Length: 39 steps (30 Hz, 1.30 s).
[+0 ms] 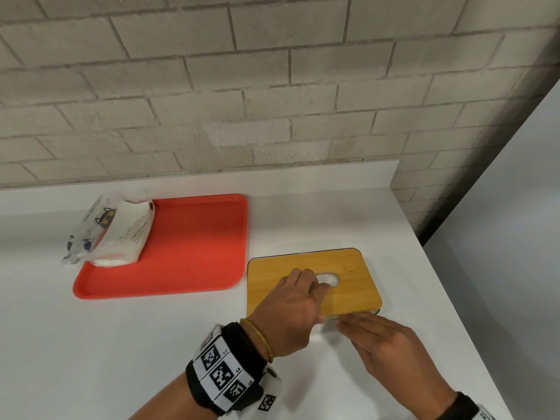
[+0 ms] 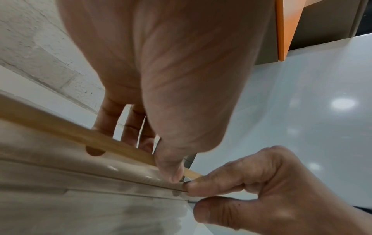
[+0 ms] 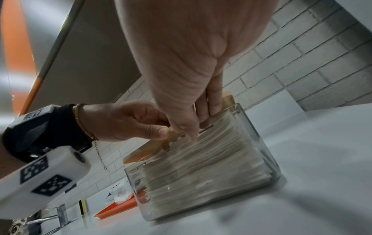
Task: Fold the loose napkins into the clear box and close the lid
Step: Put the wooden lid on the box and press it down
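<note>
Bamboo lid [image 1: 315, 283] sits on clear box [image 3: 201, 167] of stacked napkins [image 3: 203, 159], countertop [image 1: 151, 344] nr red tray [image 1: 194, 247]. Left hand [image 1: 291, 307] pinches lid edge w/ fingers in slot; right hand [image 1: 385, 344] fingertips steady front rim. Lid likely stiff, light; box likely breakable.

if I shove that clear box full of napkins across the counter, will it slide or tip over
Probably slide. The box is low and wide with a flat base, so tipping seems unlikely. Its walls look like thick glass or acrylic, likely heavy for its size, and the counter is smooth. The packed napkins should stay put, but the lid might shift if not seated.
</note>
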Tool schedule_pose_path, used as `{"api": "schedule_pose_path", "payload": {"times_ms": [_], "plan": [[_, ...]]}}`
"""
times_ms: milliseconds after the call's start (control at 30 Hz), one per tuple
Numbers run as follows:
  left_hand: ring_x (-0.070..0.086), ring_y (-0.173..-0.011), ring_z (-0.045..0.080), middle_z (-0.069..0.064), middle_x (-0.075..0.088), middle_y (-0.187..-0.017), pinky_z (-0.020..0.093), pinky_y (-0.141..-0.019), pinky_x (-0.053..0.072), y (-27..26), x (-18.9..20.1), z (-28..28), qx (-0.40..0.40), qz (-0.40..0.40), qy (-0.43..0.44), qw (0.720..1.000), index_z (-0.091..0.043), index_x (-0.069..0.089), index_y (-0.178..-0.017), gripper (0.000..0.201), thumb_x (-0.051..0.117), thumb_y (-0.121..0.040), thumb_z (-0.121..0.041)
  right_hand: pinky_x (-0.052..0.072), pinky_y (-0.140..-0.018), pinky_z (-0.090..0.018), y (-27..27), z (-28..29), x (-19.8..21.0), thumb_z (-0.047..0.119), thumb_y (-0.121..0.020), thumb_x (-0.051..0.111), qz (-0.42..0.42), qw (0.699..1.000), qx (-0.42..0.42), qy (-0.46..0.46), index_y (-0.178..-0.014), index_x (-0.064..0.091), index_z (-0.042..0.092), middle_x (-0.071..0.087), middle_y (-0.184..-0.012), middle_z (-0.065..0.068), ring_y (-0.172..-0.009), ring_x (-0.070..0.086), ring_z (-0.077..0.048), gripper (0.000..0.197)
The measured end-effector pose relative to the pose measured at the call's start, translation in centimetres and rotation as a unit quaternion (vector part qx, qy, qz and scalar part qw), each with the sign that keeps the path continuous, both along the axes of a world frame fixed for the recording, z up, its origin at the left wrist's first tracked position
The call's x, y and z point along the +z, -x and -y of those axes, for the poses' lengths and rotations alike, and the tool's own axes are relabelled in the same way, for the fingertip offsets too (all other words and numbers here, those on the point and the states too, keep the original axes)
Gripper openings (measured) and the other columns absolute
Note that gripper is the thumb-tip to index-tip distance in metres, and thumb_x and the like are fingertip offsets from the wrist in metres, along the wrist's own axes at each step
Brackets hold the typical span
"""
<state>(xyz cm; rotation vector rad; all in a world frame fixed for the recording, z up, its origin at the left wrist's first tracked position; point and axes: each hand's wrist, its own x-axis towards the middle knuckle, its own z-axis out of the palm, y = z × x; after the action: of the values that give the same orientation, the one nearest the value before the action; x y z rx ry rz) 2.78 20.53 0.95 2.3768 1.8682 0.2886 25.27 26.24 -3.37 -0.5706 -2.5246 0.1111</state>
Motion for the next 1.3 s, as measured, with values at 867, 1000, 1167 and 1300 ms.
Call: {"api": "schedule_pose_path", "payload": {"times_ms": [867,1000,1167,1300], "plan": [[0.033,-0.145,0.021,-0.002,0.037,-0.159,0.041,-0.116,0.032,5.6,0.1,1.3,0.141,0.091,0.023,0.986,-0.029,0.044,-0.152,0.106,0.069,-0.063,-0.082,0.017,-0.125,-0.028,1.8,-11.2,7.8,0.053,-0.053,0.098,0.301,0.873,-0.053,0.38,-0.163,0.007,0.044,0.004,-0.168,0.027,-0.154,0.011,-0.005,0.144],[0.003,-0.158,0.011,-0.011,0.003,-0.171,0.037,-0.129,0.014,8.5,2.0,0.5,0.181,0.102,0.189,0.96,-0.028,0.004,-0.164,0.148,0.086,-0.051,-0.076,0.016,-0.125,-0.028,2.5,-11.6,8.1,0.055,-0.044,0.1,0.311,0.878,-0.044,0.36,-0.163,0.007,0.041,0.01,-0.167,0.022,-0.154,0.011,-0.008,0.151],[0.03,-0.144,0.01,-0.016,0.025,-0.157,0.026,-0.118,0.034,9.3,2.6,-0.6,0.169,0.132,0.243,0.946,-0.026,0.014,-0.163,0.146,0.094,-0.047,-0.062,0.021,-0.125,-0.028,3.2,-12.2,8.1,0.061,-0.038,0.099,0.333,0.873,-0.043,0.354,-0.165,0.007,0.033,0.013,-0.161,0.018,-0.151,0.017,-0.009,0.159],[0.04,-0.126,0.006,-0.02,0.035,-0.14,0.026,-0.109,0.043,9.4,2.5,-0.8,0.16,0.13,0.22,0.954,-0.03,0.029,-0.156,0.136,0.092,-0.041,-0.066,0.028,-0.122,-0.028,3.4,-12.4,8.1,0.06,-0.038,0.099,0.337,0.868,-0.044,0.363,-0.165,0.01,0.033,0.014,-0.154,0.021,-0.147,0.021,-0.009,0.157]]}}
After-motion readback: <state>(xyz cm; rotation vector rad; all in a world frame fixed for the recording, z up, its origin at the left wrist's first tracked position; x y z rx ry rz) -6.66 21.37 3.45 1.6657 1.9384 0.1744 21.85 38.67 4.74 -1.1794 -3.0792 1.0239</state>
